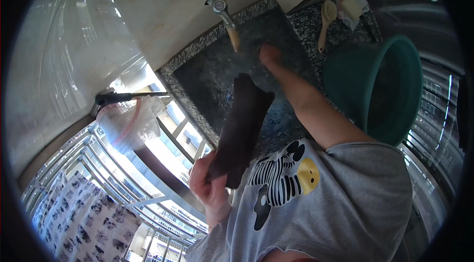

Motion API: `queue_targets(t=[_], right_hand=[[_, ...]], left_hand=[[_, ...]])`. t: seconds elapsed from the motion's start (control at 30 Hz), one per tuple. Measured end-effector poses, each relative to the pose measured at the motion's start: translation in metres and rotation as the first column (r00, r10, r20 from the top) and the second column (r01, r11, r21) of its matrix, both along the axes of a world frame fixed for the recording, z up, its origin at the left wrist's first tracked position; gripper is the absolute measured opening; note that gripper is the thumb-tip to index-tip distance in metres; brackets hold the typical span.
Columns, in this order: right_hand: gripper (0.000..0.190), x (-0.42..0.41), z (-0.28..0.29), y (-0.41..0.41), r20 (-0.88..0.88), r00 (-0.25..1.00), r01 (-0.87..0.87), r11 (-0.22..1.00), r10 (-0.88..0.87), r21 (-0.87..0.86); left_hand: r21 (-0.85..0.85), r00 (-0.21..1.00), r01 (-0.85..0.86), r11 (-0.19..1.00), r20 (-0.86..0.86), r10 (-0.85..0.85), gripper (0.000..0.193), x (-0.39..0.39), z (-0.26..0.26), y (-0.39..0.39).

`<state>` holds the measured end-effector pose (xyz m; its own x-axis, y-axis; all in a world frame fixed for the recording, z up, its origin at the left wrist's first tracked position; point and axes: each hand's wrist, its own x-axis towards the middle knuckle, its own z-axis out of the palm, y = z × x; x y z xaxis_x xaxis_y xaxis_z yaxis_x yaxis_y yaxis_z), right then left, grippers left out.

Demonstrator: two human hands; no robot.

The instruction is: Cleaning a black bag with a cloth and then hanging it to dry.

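Note:
A dark brown piece of cloth [242,128] hangs stretched across the front of the grey stone sink, its lower end in my left hand [213,184]. My right arm reaches over the basin [207,73], and my right hand [270,54] is low inside it, right of the tap. Its fingers are largely hidden against the dark basin, so I cannot tell whether they hold anything. The metal tap [222,8] on the wall ends in a tan spout piece [234,39] pointing down into the basin.
On the granite ledge at right lie a wooden-handled brush [327,15] and a pale bar of soap [350,7] on a wrapper. A green plastic tub [351,76] stands tilted beside the sink. At left are a white mesh bag [137,121], metal railings and a patterned cloth [85,217].

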<state>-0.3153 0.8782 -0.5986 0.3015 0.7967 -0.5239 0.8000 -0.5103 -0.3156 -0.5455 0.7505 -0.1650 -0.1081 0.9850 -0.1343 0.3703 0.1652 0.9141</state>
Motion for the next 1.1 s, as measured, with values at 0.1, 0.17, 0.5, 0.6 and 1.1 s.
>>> queue_targets(t=[0.1,0.17,0.5,0.6,1.1], right_hand=[[0.032,-0.018,-0.030,0.002,0.080,0.997,-0.003,0.995,-0.005,0.097],[0.031,-0.021,-0.033,0.002,0.072,0.995,0.053,0.978,-0.069,0.202],[0.025,-0.020,-0.003,0.020,0.075,0.988,-0.139,0.989,0.136,0.041],[0.024,-0.016,-0.006,0.020,0.081,0.982,-0.174,0.982,0.169,0.067],[0.020,-0.006,0.007,0.027,-0.035,0.995,-0.090,0.996,0.090,0.023]], left_hand=[[0.063,0.986,-0.097,0.993,0.139,0.087,0.032,-0.009,0.001,-0.004],[0.066,0.986,-0.103,0.993,0.137,0.093,0.031,-0.006,-0.004,0.003],[-0.031,0.999,-0.040,0.999,-0.018,0.039,0.009,-0.009,-0.033,0.016],[-0.005,0.997,-0.061,0.998,-0.052,0.060,0.014,-0.013,-0.035,0.014],[-0.031,0.982,-0.182,0.983,0.051,0.183,0.003,-0.015,-0.035,-0.001]])
